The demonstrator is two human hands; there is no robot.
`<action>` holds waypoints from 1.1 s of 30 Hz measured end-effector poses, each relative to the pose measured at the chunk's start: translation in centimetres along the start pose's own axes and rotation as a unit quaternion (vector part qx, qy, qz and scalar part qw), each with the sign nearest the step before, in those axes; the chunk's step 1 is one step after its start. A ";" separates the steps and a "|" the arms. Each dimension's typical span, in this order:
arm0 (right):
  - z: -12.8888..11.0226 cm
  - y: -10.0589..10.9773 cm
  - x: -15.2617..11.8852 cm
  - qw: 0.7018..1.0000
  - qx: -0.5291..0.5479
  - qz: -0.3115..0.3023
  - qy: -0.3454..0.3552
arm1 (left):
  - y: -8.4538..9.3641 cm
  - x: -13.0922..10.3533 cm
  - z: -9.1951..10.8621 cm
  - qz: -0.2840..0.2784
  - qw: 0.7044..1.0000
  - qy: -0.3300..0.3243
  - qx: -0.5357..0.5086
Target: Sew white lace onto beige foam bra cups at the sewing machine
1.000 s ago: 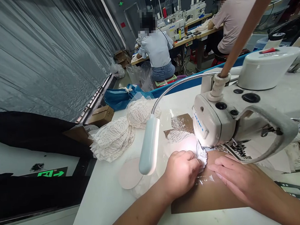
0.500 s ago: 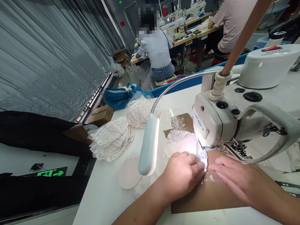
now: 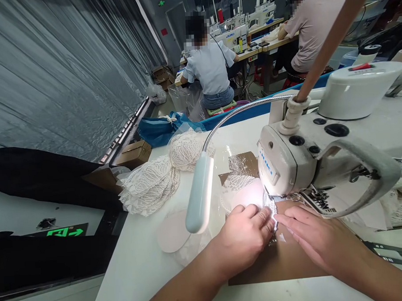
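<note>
Under the head of the white sewing machine (image 3: pixel 280 165) lies a strip of white lace (image 3: pixel 269 203), its edge running down toward me. My left hand (image 3: pixel 246 233) is closed on that edge, its fingers curled and pressing it from the left. To the right, my right hand (image 3: pixel 314 234) rests with fingers stretched out, the index fingertip at the lace edge. Behind my left hand sits a pale pink rounded piece (image 3: pixel 248 195) with lace around it, partly hidden by the machine. A brown board (image 3: pixel 286 262) lies beneath both hands.
A lamp (image 3: pixel 199 195) on a bent metal neck hangs left of the machine. Stacked lace pieces (image 3: pixel 149 186) and a beige oval pad (image 3: pixel 173 231) lie on the white table (image 3: pixel 126 264). A wooden-coloured pole (image 3: pixel 336 38) rises from the machine. Two people sit at machines beyond.
My left fingers have shifted on the lace edge. My right hand has slid left to the lace. More of the pink piece and its lace now shows on the left.
</note>
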State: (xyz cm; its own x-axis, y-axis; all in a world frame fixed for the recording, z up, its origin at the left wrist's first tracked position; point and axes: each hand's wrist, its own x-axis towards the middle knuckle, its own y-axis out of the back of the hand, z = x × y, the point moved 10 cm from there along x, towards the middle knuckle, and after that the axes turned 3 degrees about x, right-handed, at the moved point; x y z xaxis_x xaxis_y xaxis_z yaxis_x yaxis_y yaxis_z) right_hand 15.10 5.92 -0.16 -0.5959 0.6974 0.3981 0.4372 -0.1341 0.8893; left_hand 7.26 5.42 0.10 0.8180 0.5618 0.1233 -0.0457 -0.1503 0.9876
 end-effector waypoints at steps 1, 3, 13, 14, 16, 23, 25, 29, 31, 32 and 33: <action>-0.3 0.1 0.3 1.000 -0.007 0.000 0.009 | 0.0 0.0 0.0 -0.002 1.000 0.003 0.002; -0.8 0.5 0.8 1.000 -0.020 0.002 0.018 | 0.1 0.0 -0.1 0.001 1.000 0.012 0.001; -1.3 1.0 0.9 0.998 -0.048 0.016 0.031 | 0.4 0.3 -0.6 0.025 0.999 0.038 -0.023; -1.2 0.8 0.9 0.998 -0.060 0.012 0.028 | 0.3 0.4 -0.7 0.028 0.998 0.042 -0.025; -0.9 0.6 0.9 0.995 -0.092 0.009 0.019 | -0.1 0.7 -0.8 0.028 0.998 0.051 -0.026; -0.7 1.0 1.3 0.979 -0.195 0.050 0.023 | -0.4 1.5 -1.7 0.029 0.994 0.100 -0.036; -0.5 0.8 1.1 0.978 -0.202 0.054 0.023 | -0.3 1.6 -1.9 0.030 0.992 0.113 -0.044; 0.1 0.6 0.7 0.984 -0.171 0.041 0.005 | -0.1 1.4 -2.2 0.045 0.989 0.129 -0.057; -0.2 0.3 0.8 0.991 -0.131 0.018 0.012 | 0.0 1.3 -2.4 0.055 0.987 0.135 -0.063; -0.4 0.2 0.9 0.993 -0.114 0.009 0.014 | 0.0 1.3 -2.5 0.058 0.987 0.137 -0.067; -0.4 0.3 1.1 0.995 -0.103 0.005 0.011 | 0.0 1.3 -2.5 0.058 0.986 0.138 -0.071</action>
State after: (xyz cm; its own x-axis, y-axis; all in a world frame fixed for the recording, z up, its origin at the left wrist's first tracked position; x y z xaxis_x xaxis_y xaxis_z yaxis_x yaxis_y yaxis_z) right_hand 14.32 6.30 0.64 -0.6074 0.6808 0.4094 0.2970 -0.2834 0.9119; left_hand 6.84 8.21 0.50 0.6164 0.7505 0.2381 -0.2252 -0.1216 0.9667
